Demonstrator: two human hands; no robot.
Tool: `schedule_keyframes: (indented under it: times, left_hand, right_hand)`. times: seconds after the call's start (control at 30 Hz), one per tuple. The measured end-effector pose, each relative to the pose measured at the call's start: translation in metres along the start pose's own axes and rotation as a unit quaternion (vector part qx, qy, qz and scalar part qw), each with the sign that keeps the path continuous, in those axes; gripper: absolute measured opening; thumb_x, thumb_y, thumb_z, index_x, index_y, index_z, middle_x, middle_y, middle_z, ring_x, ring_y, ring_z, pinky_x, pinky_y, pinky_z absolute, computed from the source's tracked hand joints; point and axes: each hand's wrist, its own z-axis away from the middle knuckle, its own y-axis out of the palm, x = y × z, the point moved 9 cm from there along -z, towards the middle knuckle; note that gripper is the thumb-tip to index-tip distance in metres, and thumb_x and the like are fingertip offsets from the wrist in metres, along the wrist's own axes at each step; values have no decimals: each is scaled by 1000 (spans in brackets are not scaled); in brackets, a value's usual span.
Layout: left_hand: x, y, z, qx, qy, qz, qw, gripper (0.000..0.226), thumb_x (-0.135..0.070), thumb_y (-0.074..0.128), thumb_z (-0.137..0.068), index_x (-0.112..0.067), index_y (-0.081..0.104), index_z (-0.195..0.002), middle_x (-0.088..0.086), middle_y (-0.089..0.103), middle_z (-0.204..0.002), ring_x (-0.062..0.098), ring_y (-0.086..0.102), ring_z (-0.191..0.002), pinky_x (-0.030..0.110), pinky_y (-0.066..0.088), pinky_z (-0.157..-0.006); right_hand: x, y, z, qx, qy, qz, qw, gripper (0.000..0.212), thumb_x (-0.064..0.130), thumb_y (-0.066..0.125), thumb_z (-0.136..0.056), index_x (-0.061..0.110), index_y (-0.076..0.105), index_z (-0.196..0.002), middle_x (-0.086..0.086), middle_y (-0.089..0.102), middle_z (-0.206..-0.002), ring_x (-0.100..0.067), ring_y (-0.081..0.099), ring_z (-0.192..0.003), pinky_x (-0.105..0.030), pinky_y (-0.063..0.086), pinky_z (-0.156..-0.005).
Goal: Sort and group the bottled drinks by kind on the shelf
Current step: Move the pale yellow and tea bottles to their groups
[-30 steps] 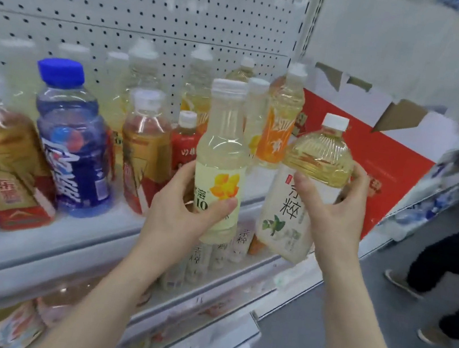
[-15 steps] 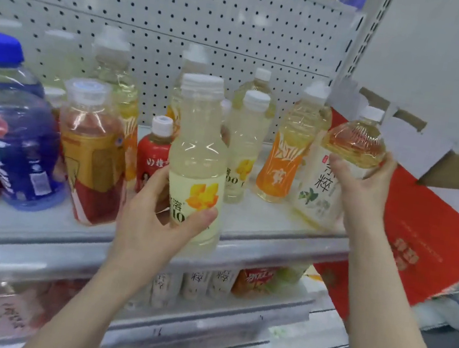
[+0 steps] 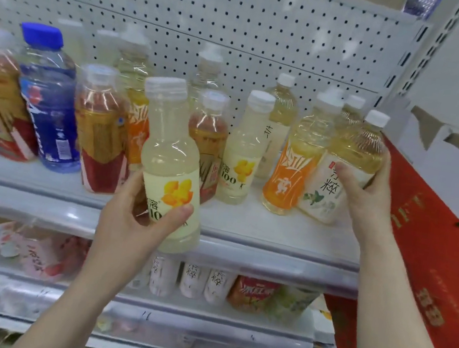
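My left hand point(image 3: 132, 219) grips a cloudy lemon drink bottle point(image 3: 172, 159) with a yellow fruit label, held in front of the shelf's front edge. A matching lemon bottle point(image 3: 241, 157) stands on the shelf point(image 3: 273, 228) just behind it. My right hand point(image 3: 365, 191) holds a pale-yellow tea bottle point(image 3: 342, 167) with a white label at the shelf's right end, tilted slightly, its base at or just above the shelf. Right beside it on the left stands an orange-label bottle point(image 3: 295, 165).
Red-and-gold tea bottles point(image 3: 99, 136) and blue sport-drink bottles point(image 3: 48, 105) fill the left of the shelf, with more pale bottles along the pegboard point(image 3: 244, 27) behind. A red carton point(image 3: 434, 249) leans at the right. A lower shelf point(image 3: 173, 302) holds further bottles.
My right hand has carried the tea bottle in over the shelf's right end and lowered it beside the orange-label bottle. My left hand has kept the lemon bottle at the shelf's front edge.
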Motion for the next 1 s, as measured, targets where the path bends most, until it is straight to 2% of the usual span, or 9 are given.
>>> schedule_keyframes:
  times: [0.1,0.2,0.33,0.43,0.57,0.67,0.83,0.93,1.0]
  left_hand:
    - [-2,-1,2,-9,-8,-3,1000,59,-48,85,-67,-37,61,-119,-16,72,-107,1,67,-97,24,53,-80]
    - [-5,0,2,-9,-9,-2,1000,52,-42,75,-65,-38,61,-114,-19,72,-105,-2,67,-94,12,53,-72]
    - [-7,0,3,-5,-9,-6,1000,48,-43,74,-65,-42,60,-111,-20,71,-105,-3,67,-95,12,52,-71]
    - [-7,-1,4,-5,-8,-5,1000,48,-41,74,-66,-40,61,-112,-20,72,-104,-3,67,-94,11,52,-71]
    - [-6,-2,7,1,-11,-10,1000,52,-40,76,-67,-37,61,-116,-17,72,-105,-1,68,-94,12,53,-71]
    - [-4,-3,9,-9,-15,-17,1000,57,-43,76,-65,-35,61,-119,-15,72,-107,0,68,-96,19,54,-76]
    - [0,3,12,-8,-19,-27,999,54,-33,82,-71,-33,61,-121,-13,73,-107,2,68,-97,27,55,-82]
    - [-3,13,11,0,-12,-34,999,54,-27,84,-74,-32,60,-122,-15,72,-108,1,68,-98,27,55,-84]
    - [-6,23,8,4,-2,-46,999,58,-30,85,-73,-34,58,-125,-20,71,-108,-1,67,-98,25,54,-84]
  right_hand:
    - [21,-13,14,-107,-27,111,988,84,36,73,-89,17,27,-157,-5,40,-154,-16,40,-142,-32,33,-117]
    - [66,-7,34,-190,-139,145,961,62,34,63,-96,12,39,-149,-6,48,-139,-17,47,-128,-28,37,-109]
    - [89,45,25,-81,-162,213,960,68,38,60,-99,9,32,-154,-9,42,-154,-23,37,-143,-39,30,-120]
    - [88,70,23,-27,-117,209,971,86,47,61,-97,9,16,-160,-8,27,-164,-22,24,-151,-33,19,-122]
    - [93,68,18,-52,-94,235,966,87,49,72,-88,7,30,-152,-12,35,-150,-26,32,-141,-27,22,-112]
    - [89,63,27,-49,-74,173,981,86,51,74,-85,16,32,-151,-7,34,-147,-19,36,-136,-24,26,-105]
    - [80,66,45,-29,-50,75,996,84,55,73,-84,30,28,-150,7,46,-150,-12,47,-131,-34,39,-106]
    - [83,59,47,-39,-44,47,997,83,53,72,-87,26,29,-153,8,43,-153,-3,38,-130,-30,33,-107]
    - [87,46,51,-67,-56,21,996,81,52,71,-89,25,30,-153,18,42,-149,0,35,-132,-29,31,-110]
